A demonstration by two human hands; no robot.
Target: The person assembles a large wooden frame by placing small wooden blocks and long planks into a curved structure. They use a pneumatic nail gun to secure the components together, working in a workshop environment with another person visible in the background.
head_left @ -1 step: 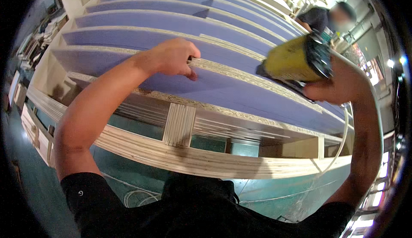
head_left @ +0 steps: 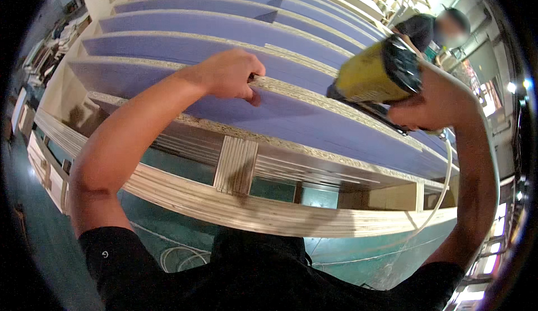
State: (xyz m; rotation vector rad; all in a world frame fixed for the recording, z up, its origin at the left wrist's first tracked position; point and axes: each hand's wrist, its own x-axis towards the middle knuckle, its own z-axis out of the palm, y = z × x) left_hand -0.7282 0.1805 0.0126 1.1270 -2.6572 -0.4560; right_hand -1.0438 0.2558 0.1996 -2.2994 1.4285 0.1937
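My left hand [head_left: 231, 77] is closed over the top edge of an upright purple-faced chipboard panel [head_left: 319, 115], thumb on the near face, the other fingers partly hidden behind it. In my right hand [head_left: 434, 106] is a yellow and black nail gun [head_left: 367, 78], gripped by its handle. Its head points left and down, above the right half of the same panel; whether its tip touches the wood I cannot tell. From the tool's grip hangs a pale air hose [head_left: 446, 179].
More purple panels [head_left: 179, 22] stand in parallel rows beyond. A layered plywood rail [head_left: 280, 213] runs along the near side, with a short plywood block [head_left: 235, 165] behind it. A coiled hose [head_left: 182, 258] lies on the green floor. At the far right is another person [head_left: 417, 31].
My right hand and the nail gun have shifted slightly left. My left hand keeps its hold on the panel edge.
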